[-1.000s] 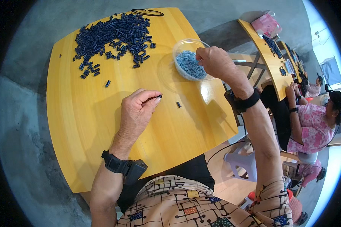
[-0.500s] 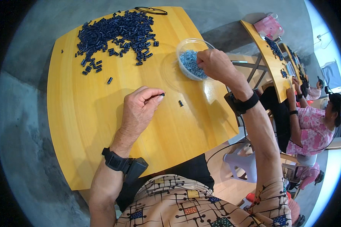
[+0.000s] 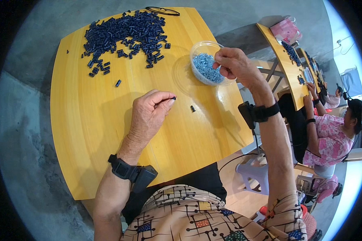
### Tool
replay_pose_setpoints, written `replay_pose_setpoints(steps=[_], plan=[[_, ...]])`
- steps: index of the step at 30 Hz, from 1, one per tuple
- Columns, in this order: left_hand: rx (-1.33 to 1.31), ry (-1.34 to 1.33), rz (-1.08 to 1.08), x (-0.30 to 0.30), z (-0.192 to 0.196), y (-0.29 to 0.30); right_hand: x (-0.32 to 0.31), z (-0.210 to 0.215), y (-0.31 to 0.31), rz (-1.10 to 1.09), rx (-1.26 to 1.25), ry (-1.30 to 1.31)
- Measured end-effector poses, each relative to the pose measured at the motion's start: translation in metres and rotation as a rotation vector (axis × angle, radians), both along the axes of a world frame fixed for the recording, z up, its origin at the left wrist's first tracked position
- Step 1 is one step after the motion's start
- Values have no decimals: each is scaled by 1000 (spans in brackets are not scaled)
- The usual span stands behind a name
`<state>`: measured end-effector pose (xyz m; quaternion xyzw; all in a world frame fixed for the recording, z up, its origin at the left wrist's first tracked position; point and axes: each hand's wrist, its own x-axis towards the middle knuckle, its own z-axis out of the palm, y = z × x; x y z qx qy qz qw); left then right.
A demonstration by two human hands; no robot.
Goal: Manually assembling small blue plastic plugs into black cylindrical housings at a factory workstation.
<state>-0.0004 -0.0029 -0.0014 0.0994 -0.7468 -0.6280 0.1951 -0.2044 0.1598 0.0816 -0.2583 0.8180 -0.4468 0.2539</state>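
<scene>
My left hand (image 3: pixel 149 116) is closed in a pinch above the middle of the yellow table (image 3: pixel 108 132), with a small dark cylindrical piece (image 3: pixel 173 98) between thumb and forefinger. Over the right side of a clear plastic tub (image 3: pixel 192 62) is my right hand (image 3: pixel 238 66), fingers curled and pinched; anything in them is too small to make out. Many tiny shiny blue-silver pieces (image 3: pixel 207 67) fill the tub's bottom. One small dark piece (image 3: pixel 193 109) lies alone between my left hand and the tub.
A large pile of dark blue cylindrical pieces (image 3: pixel 124 34) spreads over the far left, with one stray piece (image 3: pixel 118 83) nearer me. Eyeglasses (image 3: pixel 163 11) lie at the far edge. At right, a person in pink (image 3: pixel 330 136) works at another table (image 3: pixel 275 46); a pale stool (image 3: pixel 253 176) stands below.
My right hand has lifted out of the tub's contents and shifted slightly right. The left hand keeps its pinch and has hardly moved.
</scene>
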Motion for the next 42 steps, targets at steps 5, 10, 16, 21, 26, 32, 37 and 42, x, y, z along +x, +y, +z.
replay_pose_setpoints(steps=[5,10,16,21,26,32,37,42], plan=[[167,-72,-15,3,6,2,13,5,9,65,-274,-326],[429,-43,-132,9,14,10,58,9,8,138,-432,-595],[621,91,-126,16,37,30,103,0,7,90,-510,-773],[670,131,-48,28,43,38,124,-10,4,73,-550,-817],[570,98,-11,41,40,42,147,-13,2,50,-479,-635],[667,48,26,57,30,48,184,-19,0,-89,-440,-403],[677,50,88,73,30,59,218,-28,0,-218,-549,-326],[780,87,97,87,28,62,229,-34,9,-155,-653,-405]])
